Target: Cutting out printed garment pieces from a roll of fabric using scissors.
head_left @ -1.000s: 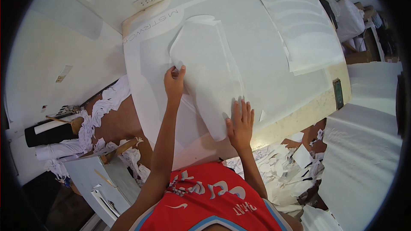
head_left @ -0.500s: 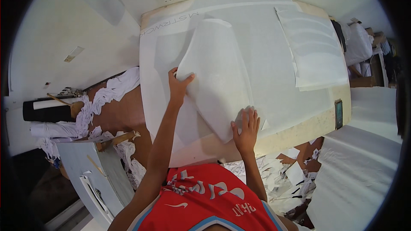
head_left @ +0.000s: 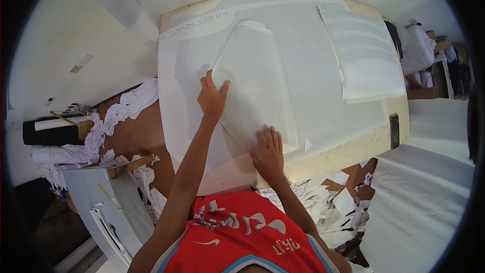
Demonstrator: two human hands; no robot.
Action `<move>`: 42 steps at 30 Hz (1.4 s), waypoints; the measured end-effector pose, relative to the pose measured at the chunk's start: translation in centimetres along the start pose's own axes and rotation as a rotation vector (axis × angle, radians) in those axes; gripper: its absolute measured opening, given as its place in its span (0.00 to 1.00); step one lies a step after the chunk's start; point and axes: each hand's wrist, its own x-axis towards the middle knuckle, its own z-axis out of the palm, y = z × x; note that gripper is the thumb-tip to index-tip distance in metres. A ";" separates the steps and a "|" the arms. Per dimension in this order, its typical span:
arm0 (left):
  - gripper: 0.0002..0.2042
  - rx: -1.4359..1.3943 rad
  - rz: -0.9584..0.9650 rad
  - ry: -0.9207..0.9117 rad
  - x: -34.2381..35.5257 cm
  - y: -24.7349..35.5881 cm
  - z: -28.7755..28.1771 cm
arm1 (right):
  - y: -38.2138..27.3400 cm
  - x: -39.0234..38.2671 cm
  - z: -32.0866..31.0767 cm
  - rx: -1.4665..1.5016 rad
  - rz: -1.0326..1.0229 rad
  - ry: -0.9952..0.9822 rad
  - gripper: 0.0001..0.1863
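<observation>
A white, tapered piece of sheet material [head_left: 255, 78], paper or thin cloth, lies on the pale sheet covering the table [head_left: 313, 91]. My left hand [head_left: 212, 98] is at its left edge, index finger and thumb apart, the thumb resting on the piece. Near its lower edge my right hand [head_left: 269, 155] presses down flat with the fingers stretched out. The piece lies mostly flat, its top corner slightly doubled. Just right of its lower right corner is a small triangular scrap [head_left: 307, 145].
A pile of wavy white sheets [head_left: 364, 55] lies at the table's right. A dark phone-like object [head_left: 394, 131] rests by the right edge. Scraps [head_left: 323, 205] litter the floor, and white cloth [head_left: 131, 106] lies to the left. A grey cabinet [head_left: 96, 192] stands lower left.
The lifted left side of the white piece has come down flat. My left hand has loosened from its edge, and my right hand has slid left along the lower edge.
</observation>
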 end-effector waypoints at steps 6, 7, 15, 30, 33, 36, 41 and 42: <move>0.29 0.155 0.071 0.149 -0.5 -1.4 0.9 | -0.7 2.5 -1.3 -0.068 -0.007 0.151 0.34; 0.28 0.167 0.048 0.142 -0.5 -1.0 0.8 | -0.4 2.5 -0.9 -0.072 -0.001 0.158 0.34; 0.34 0.159 0.895 -0.101 -2.0 9.1 1.8 | 1.4 2.6 0.5 -0.185 0.085 0.051 0.38; 0.36 0.263 0.623 -0.006 11.4 9.0 10.1 | 0.7 2.9 0.8 -0.178 0.113 -0.031 0.38; 0.34 0.208 0.598 0.070 12.3 7.7 11.2 | 0.6 3.2 0.3 -0.165 0.109 -0.055 0.38; 0.34 0.262 0.581 0.047 13.1 7.7 11.6 | 0.9 3.2 0.6 -0.172 0.112 -0.052 0.37; 0.31 0.221 0.729 -0.045 14.6 5.7 10.5 | 0.9 3.3 0.2 -0.151 0.104 -0.045 0.37; 0.31 0.219 0.725 -0.048 14.2 5.8 10.6 | 1.1 3.2 0.2 -0.138 0.097 -0.032 0.36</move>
